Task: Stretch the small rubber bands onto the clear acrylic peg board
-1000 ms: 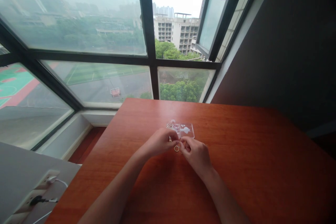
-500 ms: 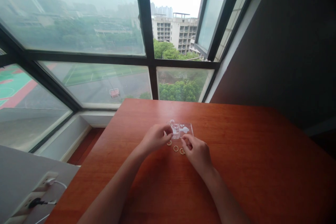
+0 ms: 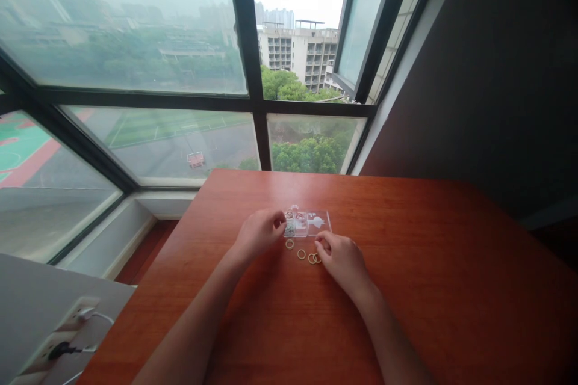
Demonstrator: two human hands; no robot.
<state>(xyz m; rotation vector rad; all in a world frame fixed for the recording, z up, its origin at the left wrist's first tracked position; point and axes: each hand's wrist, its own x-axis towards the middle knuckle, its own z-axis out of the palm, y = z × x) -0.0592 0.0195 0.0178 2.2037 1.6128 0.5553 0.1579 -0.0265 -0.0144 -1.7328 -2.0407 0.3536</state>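
A small clear plastic box [image 3: 300, 225] lies on the wooden table with its transparent lid [image 3: 320, 221] folded out to the right. Small items, too tiny to name, show in its left compartment. My left hand [image 3: 261, 230] is at the box's left edge, thumb and fingertips pinched together; what they hold, if anything, is hidden. By the lid's front corner, my right hand [image 3: 344, 260] is closed in a pinch, its contents not visible. In front of the box lie several pale yellow rings: a left ring [image 3: 289, 244], a middle ring [image 3: 301, 254] and overlapping rings [image 3: 312, 258] beside my right fingers.
The reddish-brown table [image 3: 419, 277] spreads out on both sides of my arms. Beyond its far edge is a dark-framed window [image 3: 257, 102]. A wall socket with plugs [image 3: 61, 349] sits low on the left.
My left hand has drawn back slightly to the left, uncovering the box's left compartment. My right hand has moved slightly right, showing more of the overlapping rings.
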